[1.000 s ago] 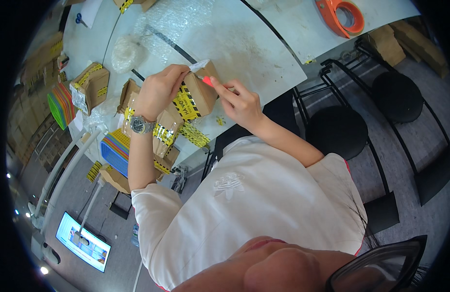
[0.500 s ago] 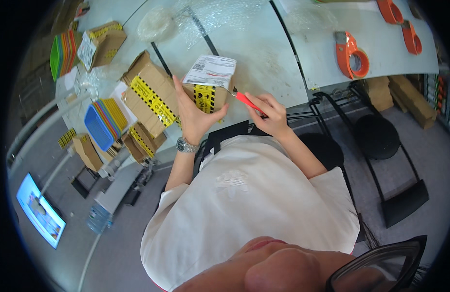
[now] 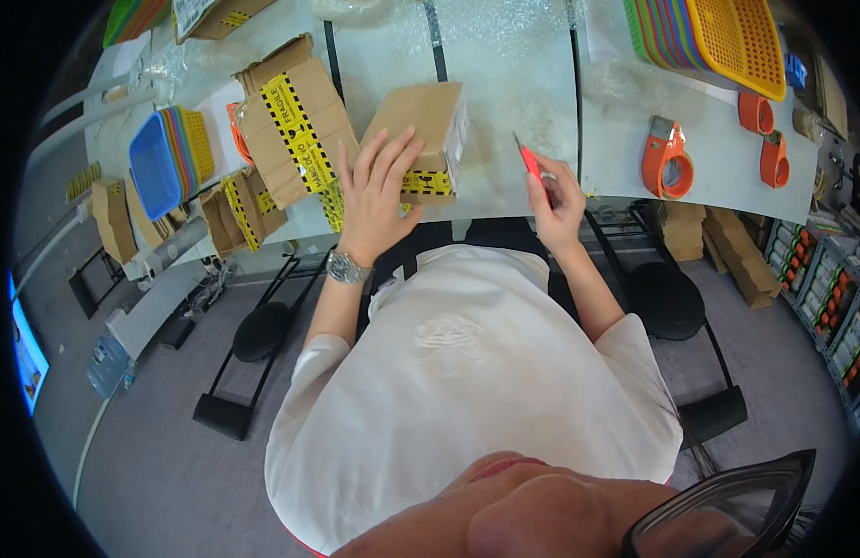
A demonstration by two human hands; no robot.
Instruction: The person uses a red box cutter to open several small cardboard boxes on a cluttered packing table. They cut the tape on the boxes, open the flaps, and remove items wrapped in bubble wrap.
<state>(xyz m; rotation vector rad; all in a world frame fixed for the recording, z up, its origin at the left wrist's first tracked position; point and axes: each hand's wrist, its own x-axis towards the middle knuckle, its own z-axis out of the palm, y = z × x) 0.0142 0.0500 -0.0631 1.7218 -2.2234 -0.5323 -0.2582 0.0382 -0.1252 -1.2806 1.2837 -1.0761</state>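
Note:
A closed brown cardboard box point(image 3: 420, 107) sits near the table's front edge, with yellow-and-black tape on its near side and a white label on its right side. My left hand point(image 3: 379, 206) lies on the box's left part, fingers spread over the cardboard. To the right of the box, my right hand point(image 3: 562, 206) grips a red utility knife point(image 3: 529, 160). Its blade points up and to the left, apart from the box. Just left of my left hand lies an opened cardboard carton point(image 3: 320, 104) with a strip of the same tape.
Orange tape dispensers point(image 3: 655, 169) stand at the right. Stacked coloured baskets point(image 3: 741, 42) are at the far right, with a blue-fronted stack point(image 3: 155, 167) at the left. Bubble wrap point(image 3: 518, 28) lies at the back. Black stools point(image 3: 667, 299) stand below the table.
The box has turned, its white label going from the top to the right side. My left hand has moved onto it. My right hand has drawn the knife away rightward. The view has shifted.

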